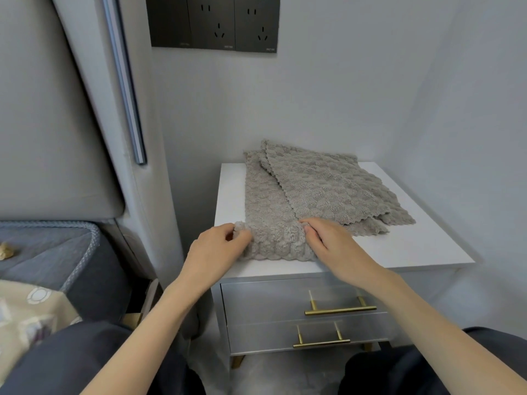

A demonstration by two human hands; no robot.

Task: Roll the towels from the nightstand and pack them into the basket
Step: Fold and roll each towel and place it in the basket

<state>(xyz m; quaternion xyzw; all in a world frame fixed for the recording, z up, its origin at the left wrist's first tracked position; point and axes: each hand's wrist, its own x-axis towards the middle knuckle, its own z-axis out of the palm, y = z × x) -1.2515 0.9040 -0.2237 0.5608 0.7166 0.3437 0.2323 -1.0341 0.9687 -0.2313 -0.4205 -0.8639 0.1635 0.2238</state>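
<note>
Grey fluffy towels lie on the white top of the nightstand (399, 246). One long towel (265, 203) runs from the back toward me, and its near end is turned over into a short roll (276, 243). My left hand (219, 246) pinches the left end of that roll. My right hand (328, 243) grips its right end, fingers curled over the fold. A second grey towel (328, 186) lies flat, partly on top of the first, toward the back right. No basket is in view.
The nightstand has two grey drawers with brass handles (339, 310). A grey padded headboard (48, 124) and the bed corner (57, 252) stand to the left. Dark wall sockets (212, 22) sit above. The wall closes in on the right. My knees are at the bottom.
</note>
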